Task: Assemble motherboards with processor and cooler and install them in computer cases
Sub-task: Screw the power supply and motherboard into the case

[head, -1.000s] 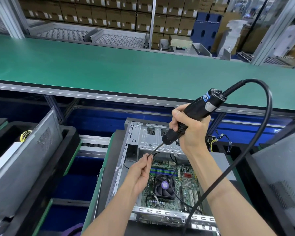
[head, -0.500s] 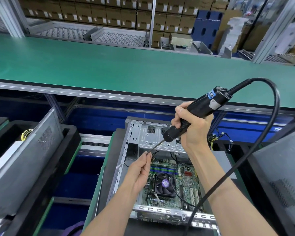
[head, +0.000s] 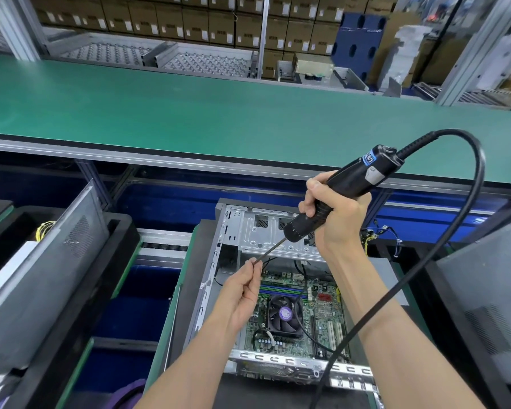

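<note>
An open metal computer case [head: 216, 278] lies below me with a green motherboard [head: 325, 314] inside it. A black cooler fan [head: 283, 315] sits on the board. My right hand [head: 334, 222] grips a black electric screwdriver [head: 348, 184] tilted down to the left above the case. A thick black cable [head: 455, 261] loops from its top end past my right arm. My left hand [head: 244, 293] pinches the tip of the screwdriver's thin bit [head: 270, 252]; whether a screw is on the tip is hidden by my fingers.
A long green conveyor belt [head: 189, 113] runs across behind the case. Grey case panels stand in black trays at the left [head: 42, 261] and right [head: 490, 305]. Loose coloured wires [head: 375, 234] hang beside the case's far right corner. Cardboard boxes [head: 189, 22] are stacked beyond.
Both hands and the screwdriver have barely shifted; the left hand stays pinched at the bit's tip.
</note>
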Demonstrator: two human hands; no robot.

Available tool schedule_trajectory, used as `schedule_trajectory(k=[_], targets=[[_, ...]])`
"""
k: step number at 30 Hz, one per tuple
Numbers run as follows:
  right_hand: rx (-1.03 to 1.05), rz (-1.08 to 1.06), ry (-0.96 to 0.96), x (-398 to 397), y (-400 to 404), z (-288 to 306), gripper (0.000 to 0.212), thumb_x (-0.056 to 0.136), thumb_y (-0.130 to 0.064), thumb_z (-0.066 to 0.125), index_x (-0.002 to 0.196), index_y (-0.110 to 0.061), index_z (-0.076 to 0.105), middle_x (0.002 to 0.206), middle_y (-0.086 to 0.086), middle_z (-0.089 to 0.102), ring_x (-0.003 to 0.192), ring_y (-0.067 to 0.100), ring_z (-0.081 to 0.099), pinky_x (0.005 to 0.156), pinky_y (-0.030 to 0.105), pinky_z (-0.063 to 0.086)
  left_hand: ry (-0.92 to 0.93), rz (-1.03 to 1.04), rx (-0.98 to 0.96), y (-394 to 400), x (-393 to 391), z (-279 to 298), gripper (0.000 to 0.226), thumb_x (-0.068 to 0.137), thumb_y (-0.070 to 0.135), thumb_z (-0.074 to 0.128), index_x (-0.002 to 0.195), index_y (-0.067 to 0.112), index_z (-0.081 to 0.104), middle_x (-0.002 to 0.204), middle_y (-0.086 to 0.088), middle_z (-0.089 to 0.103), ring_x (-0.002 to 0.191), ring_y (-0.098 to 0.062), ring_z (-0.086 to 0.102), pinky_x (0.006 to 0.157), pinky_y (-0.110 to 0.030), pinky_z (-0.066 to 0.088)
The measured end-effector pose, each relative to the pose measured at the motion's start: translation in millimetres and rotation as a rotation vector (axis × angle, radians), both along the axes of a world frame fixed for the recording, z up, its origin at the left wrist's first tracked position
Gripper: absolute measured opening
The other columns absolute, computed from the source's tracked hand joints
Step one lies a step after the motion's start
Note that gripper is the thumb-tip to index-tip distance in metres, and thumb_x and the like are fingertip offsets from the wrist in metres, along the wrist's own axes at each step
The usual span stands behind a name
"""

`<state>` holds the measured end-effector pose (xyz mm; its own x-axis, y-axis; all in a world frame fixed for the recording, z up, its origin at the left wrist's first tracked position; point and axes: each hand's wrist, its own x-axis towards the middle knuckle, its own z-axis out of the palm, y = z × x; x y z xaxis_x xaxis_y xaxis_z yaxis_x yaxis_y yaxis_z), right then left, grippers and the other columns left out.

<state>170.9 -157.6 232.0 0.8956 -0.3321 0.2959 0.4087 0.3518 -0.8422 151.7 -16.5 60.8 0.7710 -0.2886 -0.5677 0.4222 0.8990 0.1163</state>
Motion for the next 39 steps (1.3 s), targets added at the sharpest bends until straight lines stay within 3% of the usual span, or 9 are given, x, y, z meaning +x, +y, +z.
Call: schedule_trajectory(k=[15,19,22,26,31,36,39], targets=[[0.029,-0.051,-0.001,-4,0,3,0.020,0.077,0.001,0.067,0.063,-0.014,0.067,0.053,0.009,0.052,0.041,0.021,0.040,0.054,0.032,0.042,0.000,0.018,-0.033,0,-4,5,0.032,0.072,-0.005,0.068,0.104,-0.011,0.067,0.098,-0.025,0.073,0.086,-0.026,0.076,0.062,-0.026,0.062],[0.000,-0.042,0.000,-2,0,8,0.009,0.078,-0.001,0.068,0.085,-0.006,0.070,0.061,0.010,0.059,0.047,0.022,0.048,0.059,0.032,0.045,0.018,0.024,-0.050,0,-3,3,0.032,0.072,-0.003,0.070,0.103,-0.011,0.067,0.097,-0.024,0.073,0.086,-0.025,0.076,0.061,-0.026,0.062],[0.009,0.030,-0.094,5,-9,20,0.023,0.077,-0.002,0.069,0.099,-0.004,0.068,0.072,0.015,0.064,0.054,0.026,0.056,0.064,0.033,0.050,0.030,0.065,-0.107,2,-2,3,0.032,0.072,-0.002,0.070,0.104,-0.010,0.068,0.097,-0.023,0.073,0.084,-0.025,0.076,0.062,-0.026,0.062],[-0.082,0.219,-0.158,9,-9,34,0.011,0.075,-0.003,0.069,0.085,-0.008,0.069,0.073,0.017,0.067,0.053,0.028,0.058,0.061,0.034,0.050,0.018,0.082,-0.138,5,-1,3,0.031,0.074,-0.003,0.069,0.103,-0.011,0.068,0.100,-0.023,0.072,0.084,-0.024,0.076,0.062,-0.026,0.062],[-0.118,0.377,-0.091,12,-9,35,0.008,0.070,-0.003,0.068,0.077,-0.006,0.069,0.077,0.018,0.069,0.055,0.029,0.061,0.064,0.033,0.053,0.014,0.109,-0.160,8,3,0,0.030,0.077,-0.002,0.068,0.106,-0.009,0.069,0.102,-0.021,0.071,0.086,-0.022,0.076,0.062,-0.025,0.062],[-0.048,0.286,-0.083,13,-11,35,0.015,0.071,0.005,0.063,0.064,-0.008,0.062,0.063,0.016,0.060,0.045,0.023,0.046,0.056,0.031,0.044,-0.038,0.080,-0.141,10,6,-4,0.042,0.077,-0.004,0.069,0.119,-0.009,0.062,0.115,-0.027,0.069,0.100,-0.031,0.073,0.068,-0.031,0.063],[-0.037,0.192,-0.094,13,-17,36,0.020,0.071,0.004,0.066,0.060,-0.012,0.062,0.059,0.014,0.057,0.044,0.022,0.045,0.054,0.031,0.040,-0.036,0.001,-0.010,13,8,-7,0.039,0.085,0.001,0.068,0.121,-0.010,0.058,0.121,-0.031,0.066,0.106,-0.038,0.070,0.068,-0.036,0.063]])
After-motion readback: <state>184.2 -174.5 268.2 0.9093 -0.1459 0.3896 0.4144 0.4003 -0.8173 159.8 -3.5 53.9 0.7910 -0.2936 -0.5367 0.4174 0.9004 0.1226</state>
